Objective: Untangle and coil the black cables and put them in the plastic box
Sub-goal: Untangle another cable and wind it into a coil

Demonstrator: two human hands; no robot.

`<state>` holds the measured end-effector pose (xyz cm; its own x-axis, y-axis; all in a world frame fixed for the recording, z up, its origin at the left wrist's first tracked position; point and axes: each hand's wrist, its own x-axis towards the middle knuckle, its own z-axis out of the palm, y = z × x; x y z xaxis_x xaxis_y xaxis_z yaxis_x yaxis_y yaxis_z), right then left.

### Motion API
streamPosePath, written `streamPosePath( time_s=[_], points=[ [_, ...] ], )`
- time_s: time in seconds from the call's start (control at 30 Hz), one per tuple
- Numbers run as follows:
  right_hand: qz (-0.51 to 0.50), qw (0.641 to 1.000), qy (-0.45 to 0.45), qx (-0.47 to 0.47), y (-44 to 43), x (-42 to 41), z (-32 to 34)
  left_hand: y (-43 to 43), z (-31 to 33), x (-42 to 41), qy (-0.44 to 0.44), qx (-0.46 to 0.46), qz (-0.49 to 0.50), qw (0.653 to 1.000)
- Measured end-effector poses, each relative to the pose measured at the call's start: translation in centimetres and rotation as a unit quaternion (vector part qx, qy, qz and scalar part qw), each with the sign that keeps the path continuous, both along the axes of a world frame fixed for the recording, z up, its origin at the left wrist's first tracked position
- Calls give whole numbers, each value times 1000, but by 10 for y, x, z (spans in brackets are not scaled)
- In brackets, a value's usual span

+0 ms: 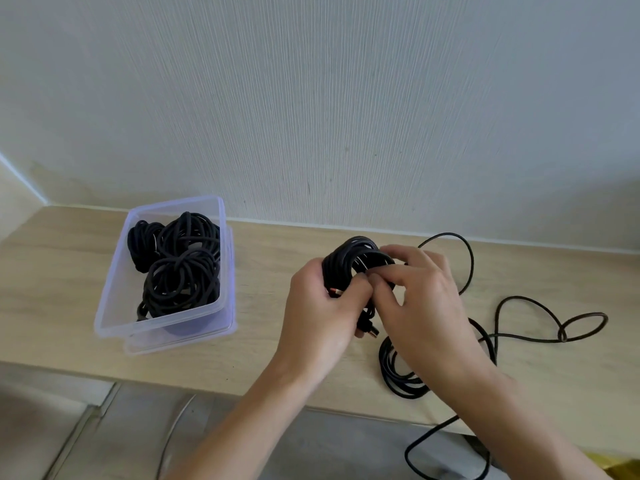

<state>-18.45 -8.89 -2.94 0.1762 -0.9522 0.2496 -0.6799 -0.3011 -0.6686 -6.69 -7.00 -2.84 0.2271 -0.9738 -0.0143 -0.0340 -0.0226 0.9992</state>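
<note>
A black cable coil (349, 259) is held upright above the wooden table (270, 265). My left hand (320, 317) grips its left side, and a metal plug end sticks out below my fingers. My right hand (420, 303) pinches a strand at the coil's right side. More loose black cable (540, 317) trails in loops over the table to the right, and part hangs over the front edge. The clear plastic box (114, 296) stands at the left with several coiled black cables (180, 268) inside.
The box sits on its clear lid (180, 342). A pale textured wall (346, 116) rises right behind the table. Below the front edge lies a grey tiled floor (104, 438). A small cable loop (398, 372) lies under my right wrist.
</note>
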Motion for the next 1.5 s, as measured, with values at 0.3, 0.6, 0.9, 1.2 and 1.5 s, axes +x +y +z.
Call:
streamPosePath(
  time_s=[0.3,0.6,0.9,1.2,1.5],
  points=[
    [45,994,-55,78,-2,-1,12,-1,0,0,-35,-15,-25,999],
    [21,949,-273,157,4,-1,28,2,5,0,-17,-4,-51,999],
    [10,969,-229,90,-6,-5,16,1,13,0,114,50,-98,987],
    [35,976,-214,19,-4,-7,17,2,18,2,153,85,-121,977],
    [126,976,-179,-16,5,-8,22,0,17,7,128,117,-86,981]
  ],
)
